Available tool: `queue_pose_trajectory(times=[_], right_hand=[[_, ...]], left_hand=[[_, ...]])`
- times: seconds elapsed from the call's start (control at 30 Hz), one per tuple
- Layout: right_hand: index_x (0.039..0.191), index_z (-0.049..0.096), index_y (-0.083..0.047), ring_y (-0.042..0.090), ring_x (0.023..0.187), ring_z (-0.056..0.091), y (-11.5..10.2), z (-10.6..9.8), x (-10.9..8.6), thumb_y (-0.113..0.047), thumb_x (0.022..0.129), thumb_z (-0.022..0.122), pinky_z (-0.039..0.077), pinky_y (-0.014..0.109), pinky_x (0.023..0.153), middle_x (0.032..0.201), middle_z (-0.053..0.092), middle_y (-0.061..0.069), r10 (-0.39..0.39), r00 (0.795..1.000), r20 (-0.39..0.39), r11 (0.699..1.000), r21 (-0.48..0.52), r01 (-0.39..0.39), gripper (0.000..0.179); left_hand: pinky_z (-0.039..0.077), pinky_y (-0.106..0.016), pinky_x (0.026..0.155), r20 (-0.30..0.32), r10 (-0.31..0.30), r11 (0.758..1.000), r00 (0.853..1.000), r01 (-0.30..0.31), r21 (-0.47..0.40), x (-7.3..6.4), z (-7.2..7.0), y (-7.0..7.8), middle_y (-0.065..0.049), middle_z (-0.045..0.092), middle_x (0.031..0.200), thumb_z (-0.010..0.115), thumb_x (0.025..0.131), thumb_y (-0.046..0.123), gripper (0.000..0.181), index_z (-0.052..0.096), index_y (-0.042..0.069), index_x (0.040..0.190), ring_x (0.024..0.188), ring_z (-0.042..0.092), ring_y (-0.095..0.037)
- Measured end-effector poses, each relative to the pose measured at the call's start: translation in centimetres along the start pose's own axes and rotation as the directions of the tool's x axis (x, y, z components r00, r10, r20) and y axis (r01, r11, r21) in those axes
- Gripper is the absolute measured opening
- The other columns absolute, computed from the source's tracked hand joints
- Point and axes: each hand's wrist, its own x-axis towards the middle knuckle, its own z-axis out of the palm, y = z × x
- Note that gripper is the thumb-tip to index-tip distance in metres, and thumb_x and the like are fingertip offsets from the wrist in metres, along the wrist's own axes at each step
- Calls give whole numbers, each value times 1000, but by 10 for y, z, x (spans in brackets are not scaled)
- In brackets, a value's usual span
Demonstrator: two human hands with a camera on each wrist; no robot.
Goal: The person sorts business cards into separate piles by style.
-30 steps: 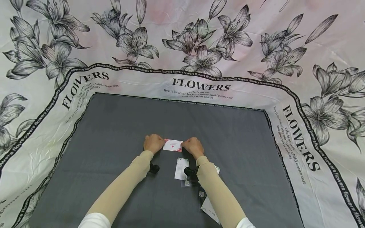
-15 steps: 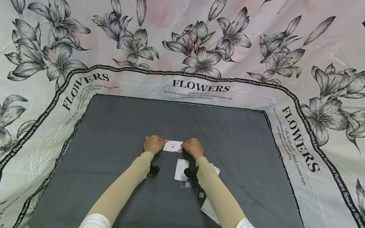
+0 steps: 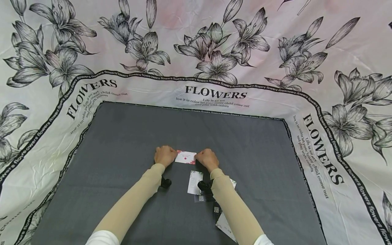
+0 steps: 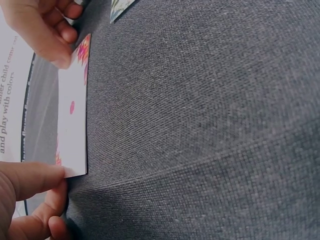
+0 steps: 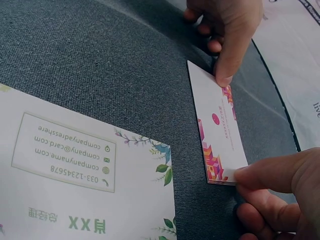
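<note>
A white business card [image 3: 185, 157] with pink and orange corner patterns and a magenta dot lies between my two hands. Its edge looks thick in the right wrist view, but I cannot tell if several cards are stacked. My left hand [image 3: 165, 155] pinches its left end, the thumb [image 4: 42, 179] on top and the fingers curled beneath. At the other end, my right hand [image 3: 208, 159] pinches a corner between thumb and forefinger, as the right wrist view shows. Closer to me lies a white card with green leaf print [image 5: 80, 175], upright in the head view.
A clear plastic piece with a square code [image 3: 200, 198] lies partly under the leaf-print card. More dark-striped clear pieces [image 3: 216, 209] and a white card [image 3: 225, 226] are partly hidden by my right forearm. Everything rests on a grey cloth [image 3: 137, 129] with a flower-printed border [image 3: 215, 93].
</note>
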Motion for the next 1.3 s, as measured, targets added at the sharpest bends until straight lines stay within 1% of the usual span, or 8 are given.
queue_pose_trajectory(times=[0.3,0.43,0.53,0.77,0.97,1.17,1.23,1.3], right_hand=[[88,79,-13,17,72,57,0,0,0,-30,83,71,39,32,58,95,75,5,-15,1000,-2,1000,2,15,19],[86,78,-13,16,70,55,1,0,1,-30,83,71,38,31,57,92,75,5,-19,1000,2,1000,11,19,18],[85,78,-13,16,70,55,0,-1,1,-29,84,70,37,31,57,91,74,5,-24,1000,2,1000,11,24,18],[89,80,-12,17,71,55,0,-1,-1,-28,85,71,38,31,58,93,75,5,-27,1000,7,1000,4,27,19],[91,80,-12,17,72,56,0,-2,-2,-29,85,70,39,31,59,96,75,5,-23,1000,14,1000,-11,23,20],[93,80,-13,18,74,57,-1,-2,-2,-30,86,69,39,32,60,98,75,6,-22,1000,17,999,-24,23,21],[93,80,-13,17,73,56,0,-2,-1,-30,85,69,39,31,59,96,75,5,-28,999,20,999,-17,29,22],[90,79,-11,16,70,54,3,-1,1,-29,84,70,39,31,58,89,73,3,-45,998,33,999,16,45,21]], left_hand=[[46,-48,85,-16,20,1000,1000,-19,16,2,2,-2,-13,72,104,64,92,20,22,82,8,93,104,55,-34],[46,-48,85,-19,20,1000,1000,-19,23,4,4,-4,-13,72,104,64,92,21,22,81,7,95,103,55,-34],[46,-48,84,-34,25,999,999,-24,26,4,5,-4,-13,73,104,64,92,20,22,81,7,95,101,55,-33],[46,-48,86,-79,64,997,995,-60,50,-1,8,-3,-13,74,105,65,91,19,20,82,8,95,98,56,-33],[45,-48,90,-78,53,998,996,-49,50,-1,10,-3,-14,71,106,65,92,20,21,82,7,96,101,54,-32],[45,-47,90,-85,56,998,995,-52,48,-1,10,-3,-14,70,105,66,92,22,21,81,7,95,101,54,-32],[45,-48,90,-81,56,998,995,-53,45,-1,10,-3,-15,70,104,66,91,22,22,81,6,95,100,55,-32],[45,-48,90,-64,51,998,997,-48,42,-1,9,-3,-15,70,106,66,92,22,23,81,6,97,102,54,-33]])
